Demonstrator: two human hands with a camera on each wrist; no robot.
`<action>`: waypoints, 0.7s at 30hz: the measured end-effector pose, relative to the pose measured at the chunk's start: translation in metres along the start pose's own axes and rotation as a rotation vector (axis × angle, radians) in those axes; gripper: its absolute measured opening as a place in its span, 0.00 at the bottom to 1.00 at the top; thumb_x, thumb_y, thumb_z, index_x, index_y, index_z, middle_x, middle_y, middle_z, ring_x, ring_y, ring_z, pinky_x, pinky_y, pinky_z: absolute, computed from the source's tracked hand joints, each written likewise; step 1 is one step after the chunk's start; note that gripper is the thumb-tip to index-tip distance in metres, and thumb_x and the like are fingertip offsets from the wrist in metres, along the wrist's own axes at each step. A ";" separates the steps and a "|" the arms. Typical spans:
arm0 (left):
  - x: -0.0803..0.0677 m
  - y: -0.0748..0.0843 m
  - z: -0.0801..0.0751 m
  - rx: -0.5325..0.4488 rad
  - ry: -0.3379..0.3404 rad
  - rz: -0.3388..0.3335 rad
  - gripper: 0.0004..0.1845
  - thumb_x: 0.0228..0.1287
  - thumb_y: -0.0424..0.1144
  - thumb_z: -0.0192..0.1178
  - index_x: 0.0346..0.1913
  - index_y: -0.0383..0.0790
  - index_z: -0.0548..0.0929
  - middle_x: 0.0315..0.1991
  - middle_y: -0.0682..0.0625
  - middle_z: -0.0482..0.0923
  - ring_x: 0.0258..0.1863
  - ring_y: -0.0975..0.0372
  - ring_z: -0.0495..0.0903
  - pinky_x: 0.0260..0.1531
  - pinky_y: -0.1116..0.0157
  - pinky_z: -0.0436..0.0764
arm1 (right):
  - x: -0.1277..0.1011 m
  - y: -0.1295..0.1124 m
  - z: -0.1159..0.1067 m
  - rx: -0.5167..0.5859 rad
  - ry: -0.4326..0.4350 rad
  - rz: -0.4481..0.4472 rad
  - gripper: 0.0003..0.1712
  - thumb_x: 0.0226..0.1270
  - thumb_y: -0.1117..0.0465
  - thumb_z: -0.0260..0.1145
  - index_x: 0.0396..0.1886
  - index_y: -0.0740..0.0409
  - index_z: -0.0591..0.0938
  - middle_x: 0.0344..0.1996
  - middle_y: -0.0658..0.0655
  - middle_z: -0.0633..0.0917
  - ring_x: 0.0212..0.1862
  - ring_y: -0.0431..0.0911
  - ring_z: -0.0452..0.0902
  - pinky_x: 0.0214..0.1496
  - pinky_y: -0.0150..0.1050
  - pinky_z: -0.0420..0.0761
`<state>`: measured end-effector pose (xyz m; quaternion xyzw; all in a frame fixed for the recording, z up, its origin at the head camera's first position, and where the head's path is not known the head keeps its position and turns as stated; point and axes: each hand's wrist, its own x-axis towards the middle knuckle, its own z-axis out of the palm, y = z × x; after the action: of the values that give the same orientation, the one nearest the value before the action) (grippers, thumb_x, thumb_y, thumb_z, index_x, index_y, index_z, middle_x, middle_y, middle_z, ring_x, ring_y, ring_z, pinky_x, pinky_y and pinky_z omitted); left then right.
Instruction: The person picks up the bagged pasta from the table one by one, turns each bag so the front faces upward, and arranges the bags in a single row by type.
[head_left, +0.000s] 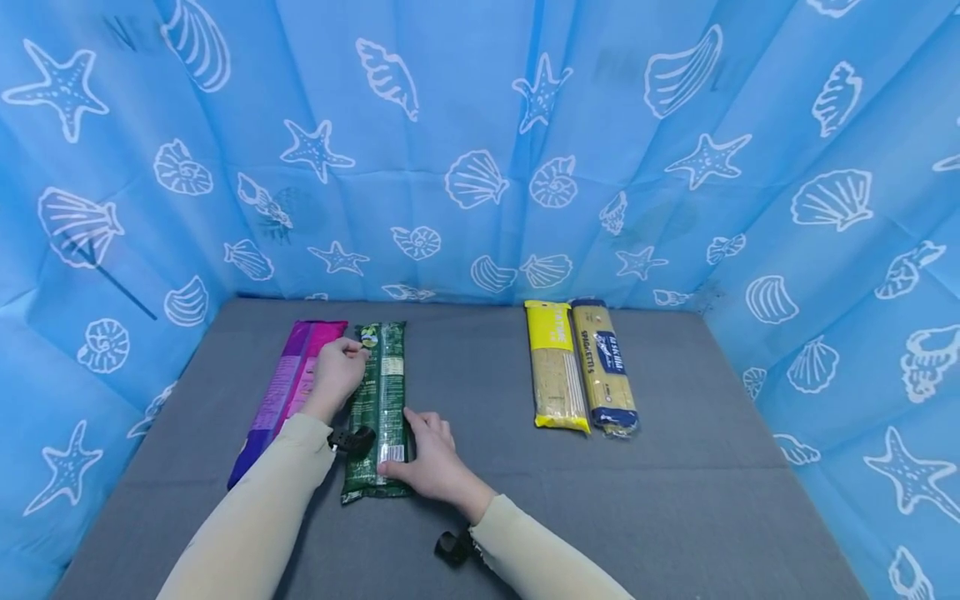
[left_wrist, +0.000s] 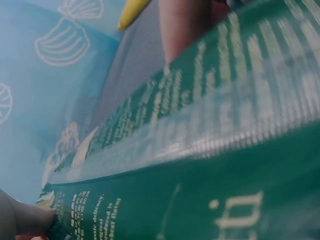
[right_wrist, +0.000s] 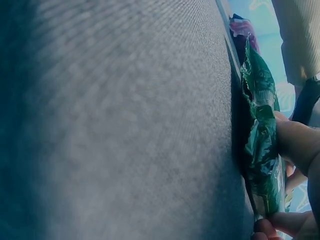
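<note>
Holding a long green pasta packet (head_left: 392, 387) between both hands, I look down at it in the left part of a grey cloth-covered surface (head_left: 495, 500). Twelve o'clock points to the far edge, with the packet as the centre of the dial. The fingers of my left hand (head_left: 339, 373) are curled and pinch its edge at eleven o'clock. The fingers of my right hand (head_left: 437, 464) grasp it at four o'clock, thumb over the top near the barcode (head_left: 392, 452) and the others along the right edge. A pale seam runs lengthwise down the upward face, between columns of small print.

Just beside it at nine o'clock lies a pink-and-purple packet (head_left: 276, 398), slanted and partly hidden by my left arm. Well apart, around three o'clock, a yellow spaghetti packet (head_left: 558, 375) and a blue-banded spaghetti packet (head_left: 600, 367) lie side by side, long ends toward twelve. I wear cream sleeves (head_left: 255, 508) and black wrist straps (head_left: 452, 548). From ten through twelve to two o'clock hangs a blue curtain (head_left: 450, 83) printed with white shells and starfish.
</note>
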<state>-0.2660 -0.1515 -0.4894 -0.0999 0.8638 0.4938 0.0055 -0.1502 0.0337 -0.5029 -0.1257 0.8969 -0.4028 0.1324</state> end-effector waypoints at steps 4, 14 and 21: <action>-0.002 0.002 -0.004 -0.072 0.002 0.003 0.11 0.74 0.38 0.50 0.50 0.35 0.76 0.44 0.41 0.75 0.27 0.56 0.70 0.24 0.62 0.71 | -0.001 -0.001 0.000 0.002 0.002 -0.011 0.54 0.55 0.39 0.72 0.75 0.55 0.59 0.60 0.55 0.66 0.57 0.48 0.59 0.58 0.48 0.67; -0.011 0.014 -0.014 -0.360 -0.091 -0.103 0.14 0.78 0.42 0.43 0.57 0.37 0.63 0.47 0.45 0.61 0.24 0.61 0.56 0.23 0.64 0.60 | -0.003 -0.001 0.000 0.042 0.002 -0.018 0.57 0.54 0.39 0.72 0.77 0.49 0.54 0.64 0.54 0.68 0.59 0.49 0.61 0.60 0.50 0.67; -0.025 0.031 -0.021 -0.571 -0.108 -0.222 0.18 0.78 0.46 0.41 0.63 0.43 0.60 0.33 0.53 0.62 0.10 0.65 0.45 0.09 0.67 0.53 | -0.005 0.008 -0.002 0.281 -0.004 -0.057 0.53 0.60 0.47 0.71 0.78 0.40 0.49 0.50 0.48 0.77 0.53 0.44 0.68 0.52 0.45 0.72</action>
<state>-0.2455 -0.1496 -0.4493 -0.1647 0.6723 0.7176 0.0771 -0.1471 0.0414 -0.5068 -0.1321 0.8275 -0.5276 0.1393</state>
